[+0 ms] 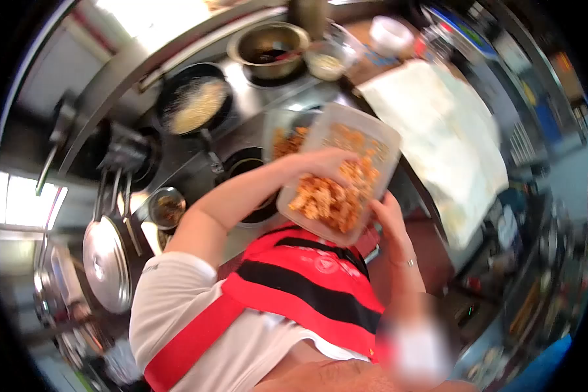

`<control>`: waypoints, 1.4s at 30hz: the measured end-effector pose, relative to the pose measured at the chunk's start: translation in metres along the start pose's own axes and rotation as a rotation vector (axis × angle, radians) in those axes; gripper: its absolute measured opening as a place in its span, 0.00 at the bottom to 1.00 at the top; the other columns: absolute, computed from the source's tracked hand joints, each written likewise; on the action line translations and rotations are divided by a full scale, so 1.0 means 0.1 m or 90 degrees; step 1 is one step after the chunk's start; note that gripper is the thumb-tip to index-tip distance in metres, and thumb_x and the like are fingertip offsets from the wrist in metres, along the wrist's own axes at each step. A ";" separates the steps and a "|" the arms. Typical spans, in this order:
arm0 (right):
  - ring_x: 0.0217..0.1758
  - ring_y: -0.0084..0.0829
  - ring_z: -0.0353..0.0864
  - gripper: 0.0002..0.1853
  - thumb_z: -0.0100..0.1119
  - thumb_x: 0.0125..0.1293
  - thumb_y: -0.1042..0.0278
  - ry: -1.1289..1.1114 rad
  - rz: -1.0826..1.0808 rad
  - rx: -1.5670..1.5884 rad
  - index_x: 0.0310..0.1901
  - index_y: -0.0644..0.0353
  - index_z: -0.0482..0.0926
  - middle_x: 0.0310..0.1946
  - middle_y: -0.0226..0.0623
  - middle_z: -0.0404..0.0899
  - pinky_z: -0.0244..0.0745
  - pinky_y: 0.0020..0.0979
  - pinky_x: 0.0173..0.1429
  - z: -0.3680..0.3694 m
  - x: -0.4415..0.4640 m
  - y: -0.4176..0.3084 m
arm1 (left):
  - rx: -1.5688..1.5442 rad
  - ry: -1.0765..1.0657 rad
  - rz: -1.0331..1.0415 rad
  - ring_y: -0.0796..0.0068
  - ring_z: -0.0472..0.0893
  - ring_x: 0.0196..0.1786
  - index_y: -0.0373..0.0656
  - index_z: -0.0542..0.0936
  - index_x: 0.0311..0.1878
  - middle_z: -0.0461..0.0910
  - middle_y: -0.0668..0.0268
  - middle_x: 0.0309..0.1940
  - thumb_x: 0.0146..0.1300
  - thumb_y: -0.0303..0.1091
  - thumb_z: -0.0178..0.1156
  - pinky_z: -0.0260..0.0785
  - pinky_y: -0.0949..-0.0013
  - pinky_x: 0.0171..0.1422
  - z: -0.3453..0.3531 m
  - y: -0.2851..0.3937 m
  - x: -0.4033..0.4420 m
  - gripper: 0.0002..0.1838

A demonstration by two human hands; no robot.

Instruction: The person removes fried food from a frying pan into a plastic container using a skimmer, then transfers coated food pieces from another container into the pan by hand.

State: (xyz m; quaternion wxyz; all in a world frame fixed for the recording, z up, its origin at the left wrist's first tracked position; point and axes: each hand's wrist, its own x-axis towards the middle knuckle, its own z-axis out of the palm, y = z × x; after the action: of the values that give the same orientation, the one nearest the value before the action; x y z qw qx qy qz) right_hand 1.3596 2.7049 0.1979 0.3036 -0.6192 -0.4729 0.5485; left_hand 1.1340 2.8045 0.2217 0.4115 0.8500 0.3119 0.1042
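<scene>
A translucent plastic container (pixel 387 130), tilted in front of my red-and-black apron, holds crumbly orange-brown food pieces (pixel 323 204) heaped towards its near end. My left hand (pixel 328 164) reaches into it from the left, its fingers curled down into the food and the fingertips partly hidden. Gripping the container's right side from below is my right hand (pixel 391 219), with a band at the wrist. Behind the container's left edge shows a second clear container (pixel 276 124) with darker brown pieces in it.
A black frying pan (pixel 227 98) holds pale frying food on the stove. Near it are a steel bowl (pixel 268 40) with dark contents and a small bowl (pixel 325 65). A white sheet (pixel 438 130) lies at right; another black pan (pixel 247 168) sits near my left forearm. Lids (pixel 104 268) stand at left.
</scene>
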 end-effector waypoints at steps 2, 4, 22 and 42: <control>0.42 0.31 0.79 0.21 0.55 0.52 0.70 0.007 0.032 0.078 0.47 0.73 0.73 0.43 0.47 0.79 0.73 0.31 0.47 0.03 -0.02 -0.04 | -0.006 0.042 0.013 0.54 0.77 0.50 0.43 0.72 0.54 0.78 0.51 0.46 0.45 0.45 0.69 0.67 0.60 0.57 0.06 -0.17 -0.06 0.32; 0.31 0.27 0.79 0.20 0.52 0.54 0.72 0.002 -0.018 -0.032 0.50 0.67 0.69 0.35 0.37 0.77 0.78 0.28 0.31 -0.08 0.20 0.32 | -0.108 0.074 0.072 0.59 0.79 0.47 0.43 0.72 0.54 0.78 0.56 0.45 0.47 0.43 0.69 0.72 0.62 0.49 0.07 -0.28 -0.11 0.31; 0.33 0.30 0.81 0.19 0.50 0.55 0.73 -0.050 0.048 0.059 0.50 0.67 0.69 0.37 0.38 0.77 0.80 0.29 0.33 0.08 0.15 -0.13 | -0.420 0.115 -0.122 0.74 0.75 0.49 0.44 0.75 0.52 0.78 0.63 0.46 0.54 0.39 0.66 0.68 0.68 0.56 -0.80 -0.18 -0.75 0.23; 0.28 0.25 0.76 0.18 0.52 0.52 0.75 0.088 0.166 0.105 0.47 0.67 0.71 0.33 0.35 0.77 0.72 0.24 0.26 0.19 -0.14 -0.45 | 0.128 0.548 -0.829 0.63 0.78 0.48 0.50 0.75 0.53 0.77 0.58 0.47 0.44 0.45 0.72 0.71 0.62 0.53 -2.35 -3.53 -3.17 0.30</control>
State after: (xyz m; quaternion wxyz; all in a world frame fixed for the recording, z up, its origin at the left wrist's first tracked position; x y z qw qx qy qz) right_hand 1.3310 2.7061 0.2398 0.3118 -0.6844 -0.3201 0.5761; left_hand 0.6268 2.9234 0.1276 0.1543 0.4143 0.8870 0.1335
